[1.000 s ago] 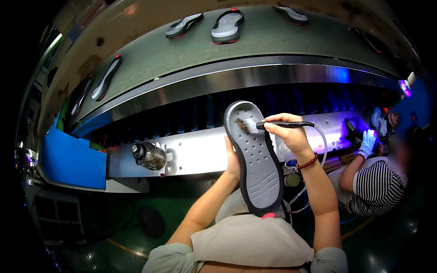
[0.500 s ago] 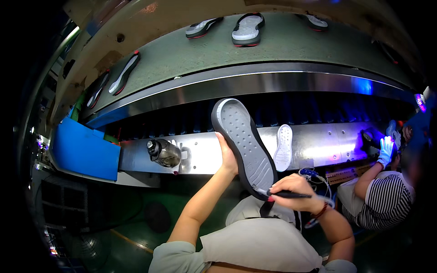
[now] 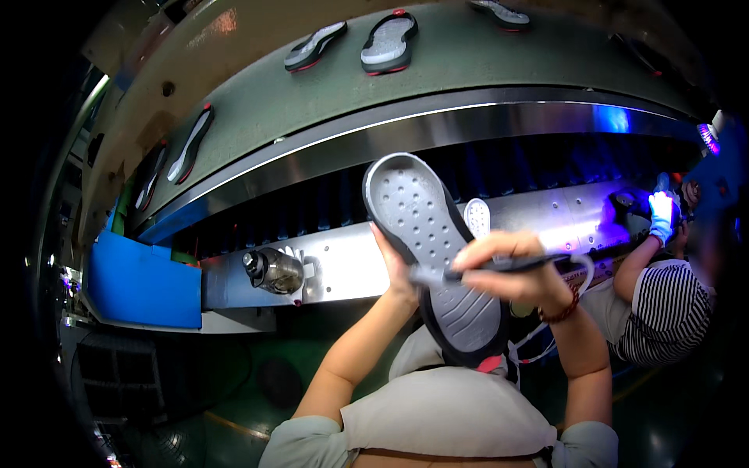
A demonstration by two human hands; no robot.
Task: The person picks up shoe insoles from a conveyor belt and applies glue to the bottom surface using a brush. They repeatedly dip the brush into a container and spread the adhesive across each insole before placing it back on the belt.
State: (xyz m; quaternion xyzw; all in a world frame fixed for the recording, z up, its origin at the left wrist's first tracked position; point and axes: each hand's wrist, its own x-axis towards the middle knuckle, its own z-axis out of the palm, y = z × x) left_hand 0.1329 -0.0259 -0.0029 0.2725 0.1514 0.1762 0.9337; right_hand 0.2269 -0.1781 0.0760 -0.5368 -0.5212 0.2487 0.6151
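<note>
My left hand (image 3: 396,269) grips the left edge of a large shoe sole (image 3: 468,316), held up and tilted in front of me. The sole has a grey dimpled inner face, a dark rim and a red patch at its near end. In my right hand (image 3: 519,269), a slim black pen-like tool (image 3: 499,265) is pinched across the sole's middle. Its tip is blurred over the grey face, so contact cannot be told. A pale tube trails from its rear end. Behind the sole, a white dimpled sole piece (image 3: 477,214) is partly hidden.
A steel ledge (image 3: 343,261) runs across, carrying a dark, see-through bottle (image 3: 275,270) at left. Beyond is a green conveyor belt (image 3: 460,66) with several soles, including one grey sole (image 3: 390,43). A blue panel (image 3: 144,281) stands left. At right, a co-worker's gloved hand (image 3: 662,217) works under violet light.
The tool in my right hand has moved from the sole's near end up to its middle. The sole has shifted slightly right and nearer, and the whole view has shifted slightly.
</note>
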